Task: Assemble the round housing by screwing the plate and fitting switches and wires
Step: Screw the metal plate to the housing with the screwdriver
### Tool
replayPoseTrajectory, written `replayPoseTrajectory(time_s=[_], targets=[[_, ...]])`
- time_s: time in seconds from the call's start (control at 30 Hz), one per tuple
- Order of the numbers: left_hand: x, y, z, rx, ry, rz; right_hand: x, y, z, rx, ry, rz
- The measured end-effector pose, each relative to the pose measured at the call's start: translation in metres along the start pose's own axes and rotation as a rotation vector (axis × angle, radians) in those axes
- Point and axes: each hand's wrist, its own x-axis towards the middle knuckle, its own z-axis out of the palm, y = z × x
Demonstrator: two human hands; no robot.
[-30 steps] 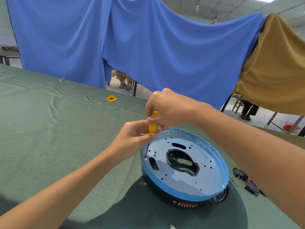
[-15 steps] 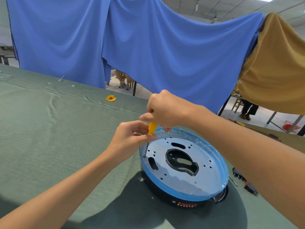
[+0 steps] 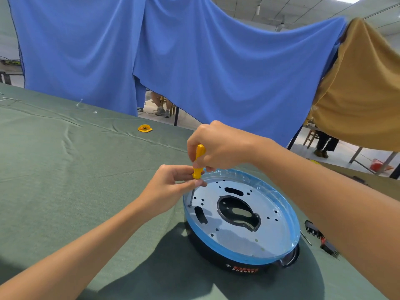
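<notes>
A round black housing (image 3: 218,257) with a blue-filmed rim sits on the green table. Inside it lies a silver metal plate (image 3: 236,232) with slots, small holes and a large central cutout. A yellow-handled screwdriver (image 3: 198,161) stands nearly upright, its tip in a hole at the plate's left edge. My right hand (image 3: 218,146) grips the top of the handle. My left hand (image 3: 171,187) pinches the handle's lower end and the shaft. Black switches (image 3: 313,229) with red wires lie right of the housing, partly behind my right forearm.
The table wears a wrinkled green cloth (image 3: 75,169). A small yellow part (image 3: 144,128) lies far back on it. Blue (image 3: 194,61) and mustard curtains hang behind the table. People's legs and chairs show beneath the curtains.
My right hand has turned and shifted slightly up the handle, exposing more yellow. My left hand has slid a little lower toward the shaft. The housing has stayed in place.
</notes>
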Motion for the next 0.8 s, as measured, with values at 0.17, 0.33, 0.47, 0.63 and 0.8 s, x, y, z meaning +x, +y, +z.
replayPoseTrajectory(time_s=[0.17, 0.33, 0.47, 0.63, 0.8], targets=[[0.0006, -0.0025, 0.0015, 0.102, 0.115, -0.036, 0.0050, 0.0011, 0.0082, -0.060, 0.068, 0.058], [0.0005, -0.0048, -0.0012, 0.002, 0.013, -0.066, 0.0033, 0.0011, 0.0041, -0.008, 0.012, 0.001], [0.0008, -0.0062, 0.0009, 0.072, 0.032, -0.052, 0.0068, -0.0012, 0.0100, -0.129, 0.095, 0.077], [0.0007, -0.0097, 0.0015, 0.125, 0.024, -0.057, 0.0053, -0.0020, 0.0070, -0.084, -0.008, 0.036], [-0.0007, -0.0070, 0.0023, 0.159, -0.036, -0.044, 0.0034, -0.0007, 0.0041, -0.065, 0.023, 0.021]])
